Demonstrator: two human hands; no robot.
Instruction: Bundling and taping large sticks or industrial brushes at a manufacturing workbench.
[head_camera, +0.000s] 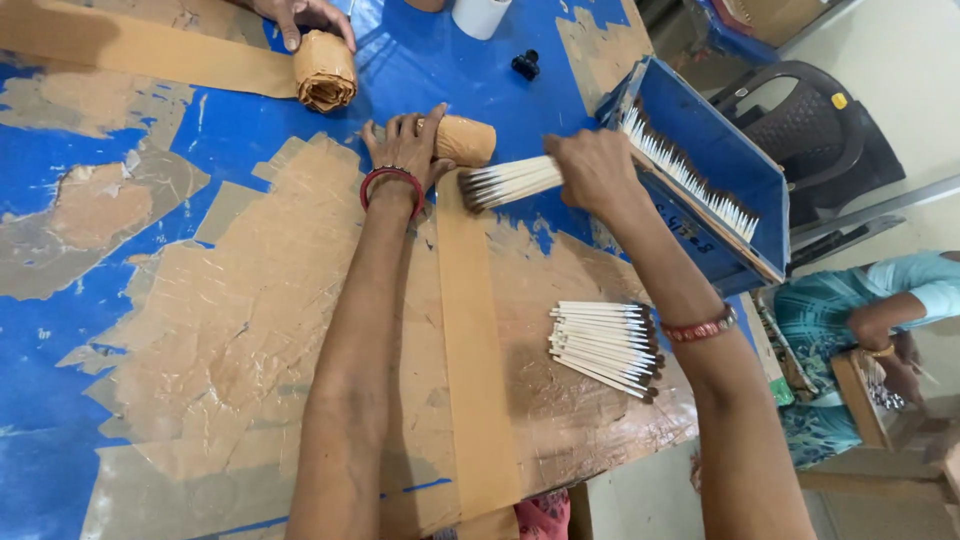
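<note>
Closest to me, a loose pile of white sticks with dark tips (603, 347) lies on the worn blue table (60, 420), just inside my right forearm, long axes running left to right. Beside it a brown paper strip (475, 350) runs straight away from me up to the paper roll (465, 140). My left hand (405, 150) rests flat on that roll, fingers spread over it, pinning it. My right hand (592, 170) is closed around a bundle of sticks (510, 182), which lies crosswise to the strip, dark tips pointing left toward the roll and just short of it. Right of that hand stands a blue tray (720, 190) lined with more sticks. Farther off, another person's hand (300, 15) holds a second paper roll (325, 72).
</note>
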